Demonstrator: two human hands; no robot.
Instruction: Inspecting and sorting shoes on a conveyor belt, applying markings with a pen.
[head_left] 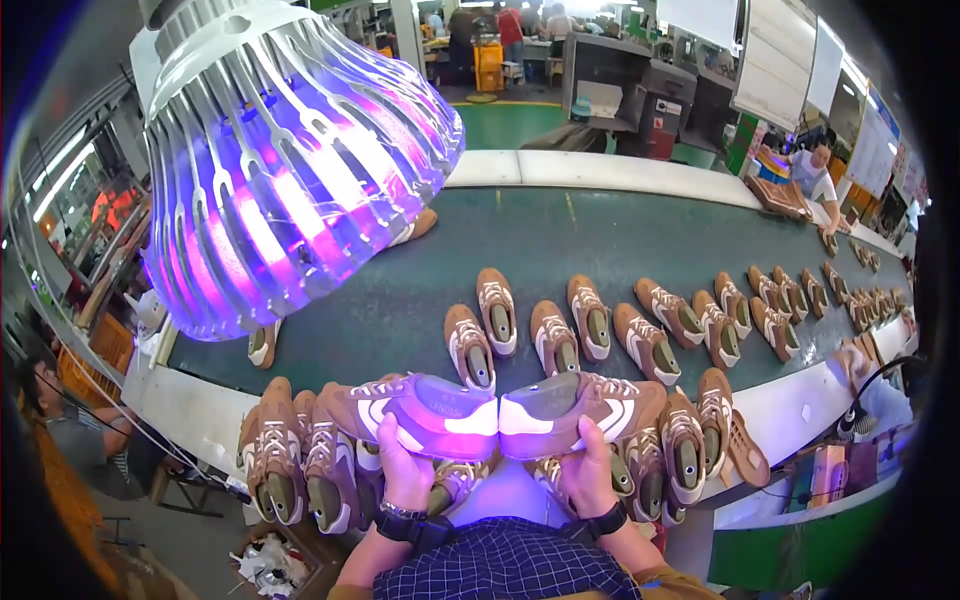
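I hold a pair of brown sneakers with white stripes, heel against heel, just beyond my body. My left hand (405,472) is closed round the sole of the left sneaker (375,408), whose toe points left. Gripped the same way in my right hand (590,475) is the right sneaker (625,405), toe pointing right. Purple light falls on the heels, brighter on the left one. Both thumbs lie along the shoes' sides; the other fingers are mostly hidden underneath. Similar sneakers stand close by on the ledge, a left group (275,440) and a right group (685,450).
A large lamp (300,190) glowing purple hangs at upper left, hiding part of the green conveyor belt (370,330). Pairs of sneakers (555,335) line the belt toward the right. A loose brown sole (748,450) lies on the right ledge. Other people sit along both sides.
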